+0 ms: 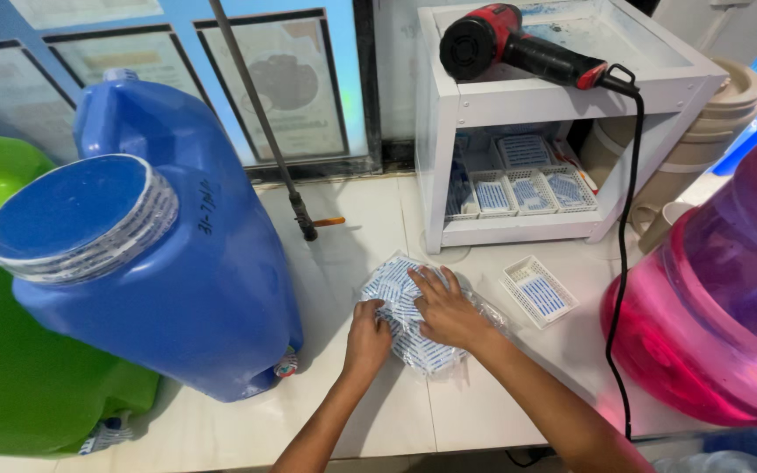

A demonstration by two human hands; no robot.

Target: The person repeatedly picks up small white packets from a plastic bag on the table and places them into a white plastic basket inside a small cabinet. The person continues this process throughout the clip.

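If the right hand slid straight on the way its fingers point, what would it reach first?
The right hand points up-left across the clear bag of blue-and-white labels. Past the bag's far edge the white counter looks bare; the black nozzle tip probably comes next, though depth is unclear.

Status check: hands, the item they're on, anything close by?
Left hand and right hand both pressing on clear bag of blue-white labels. Blue jug close left; small white tray right.
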